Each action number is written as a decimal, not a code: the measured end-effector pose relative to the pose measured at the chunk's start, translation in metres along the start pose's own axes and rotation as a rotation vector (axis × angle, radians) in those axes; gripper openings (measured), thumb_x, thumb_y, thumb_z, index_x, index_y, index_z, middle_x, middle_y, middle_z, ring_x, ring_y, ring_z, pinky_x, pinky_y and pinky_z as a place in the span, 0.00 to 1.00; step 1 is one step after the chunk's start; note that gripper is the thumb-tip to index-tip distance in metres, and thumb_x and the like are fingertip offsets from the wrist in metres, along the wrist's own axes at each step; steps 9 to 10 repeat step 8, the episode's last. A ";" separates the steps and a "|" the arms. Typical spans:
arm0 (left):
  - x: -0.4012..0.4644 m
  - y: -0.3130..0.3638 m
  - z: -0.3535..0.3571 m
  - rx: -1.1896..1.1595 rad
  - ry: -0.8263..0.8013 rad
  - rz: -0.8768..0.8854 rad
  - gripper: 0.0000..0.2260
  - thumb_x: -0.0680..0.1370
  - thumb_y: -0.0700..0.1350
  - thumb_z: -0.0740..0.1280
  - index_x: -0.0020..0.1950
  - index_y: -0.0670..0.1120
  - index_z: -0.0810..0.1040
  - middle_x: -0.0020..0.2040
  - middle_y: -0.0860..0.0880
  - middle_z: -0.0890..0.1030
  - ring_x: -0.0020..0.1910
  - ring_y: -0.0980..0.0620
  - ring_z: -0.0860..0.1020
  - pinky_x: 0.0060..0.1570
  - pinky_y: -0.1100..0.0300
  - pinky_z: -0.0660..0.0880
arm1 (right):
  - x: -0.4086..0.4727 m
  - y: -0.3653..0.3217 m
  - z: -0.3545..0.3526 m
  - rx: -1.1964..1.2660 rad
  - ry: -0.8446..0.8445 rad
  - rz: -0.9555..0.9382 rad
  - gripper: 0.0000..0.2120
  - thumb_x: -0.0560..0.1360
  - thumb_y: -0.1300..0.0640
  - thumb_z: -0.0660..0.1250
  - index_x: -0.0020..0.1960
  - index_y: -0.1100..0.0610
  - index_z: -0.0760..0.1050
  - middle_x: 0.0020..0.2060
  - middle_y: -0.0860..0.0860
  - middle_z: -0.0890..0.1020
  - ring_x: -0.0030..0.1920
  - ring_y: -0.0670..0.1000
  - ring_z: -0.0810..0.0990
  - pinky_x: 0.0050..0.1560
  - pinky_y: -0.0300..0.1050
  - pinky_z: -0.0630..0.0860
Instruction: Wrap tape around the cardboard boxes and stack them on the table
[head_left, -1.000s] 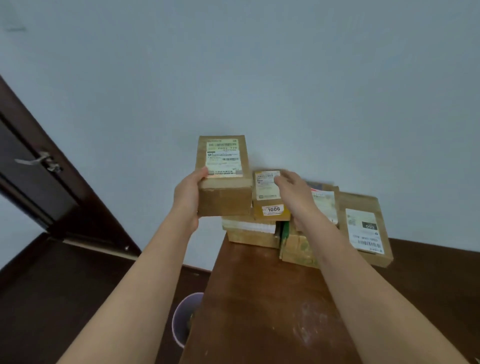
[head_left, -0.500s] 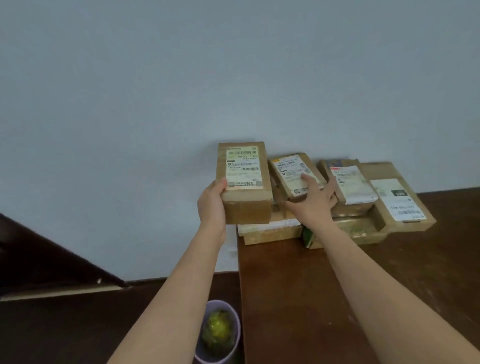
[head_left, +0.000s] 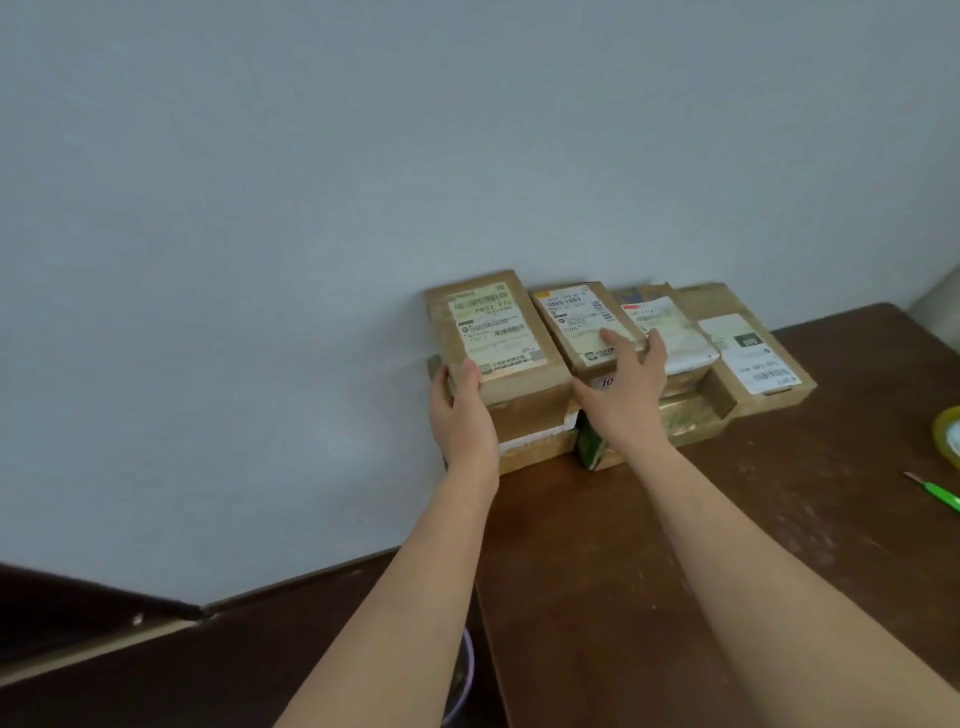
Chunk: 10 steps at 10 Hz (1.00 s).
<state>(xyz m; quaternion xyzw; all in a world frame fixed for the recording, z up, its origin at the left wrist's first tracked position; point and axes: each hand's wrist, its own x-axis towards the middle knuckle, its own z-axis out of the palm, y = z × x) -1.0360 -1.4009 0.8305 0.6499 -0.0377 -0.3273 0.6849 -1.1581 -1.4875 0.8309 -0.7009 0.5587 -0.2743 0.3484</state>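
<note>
Cardboard boxes (head_left: 618, 374) formed a pile at the far left corner of the brown worktop (head_left: 727, 571), pushed against the pale wall (head_left: 363, 182). Lower boxes, one with a white edge and one with a green end, carried smaller labelled boxes on top. A large flat box (head_left: 748, 343) with a white label leaned at the right end of the pile. Leftmost on the upper layer sat the labelled box (head_left: 493, 338), its printed label facing up, resting on the box beneath. Just to its right lay a second labelled box (head_left: 582, 325), tilted, and further right a parcel (head_left: 667, 332) in pale wrapping.

The left hand (head_left: 460, 410) gripped the near left corner of the labelled box, thumb on the top face and fingers down the left side. The right hand (head_left: 626, 384) rested with spread, nearly straight fingers on the near end of the second labelled box, holding nothing.

A tape roll (head_left: 948, 434) was cut off by the right edge of view, with a green-handled tool (head_left: 935, 491) near it on the worktop. Part of a bin (head_left: 460, 675) showed on the floor, left of the worktop.
</note>
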 end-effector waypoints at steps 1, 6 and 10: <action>0.005 -0.008 0.002 0.075 -0.018 -0.005 0.15 0.83 0.51 0.59 0.68 0.52 0.75 0.59 0.51 0.81 0.56 0.53 0.79 0.59 0.54 0.77 | 0.002 0.004 -0.002 0.019 -0.058 -0.001 0.32 0.77 0.50 0.71 0.78 0.47 0.63 0.81 0.52 0.41 0.80 0.58 0.42 0.77 0.57 0.52; 0.014 -0.017 0.000 0.346 0.047 0.184 0.27 0.79 0.61 0.62 0.74 0.49 0.68 0.67 0.46 0.73 0.63 0.48 0.76 0.64 0.46 0.75 | -0.002 0.009 -0.001 -0.074 -0.015 -0.040 0.30 0.78 0.66 0.61 0.77 0.49 0.65 0.82 0.49 0.46 0.80 0.56 0.41 0.73 0.52 0.59; 0.001 -0.011 0.006 0.406 0.108 0.208 0.21 0.83 0.54 0.57 0.73 0.46 0.69 0.68 0.45 0.69 0.62 0.46 0.75 0.64 0.45 0.74 | -0.007 0.005 -0.010 -0.058 -0.039 -0.036 0.31 0.79 0.65 0.62 0.79 0.49 0.61 0.82 0.50 0.45 0.80 0.57 0.39 0.77 0.54 0.51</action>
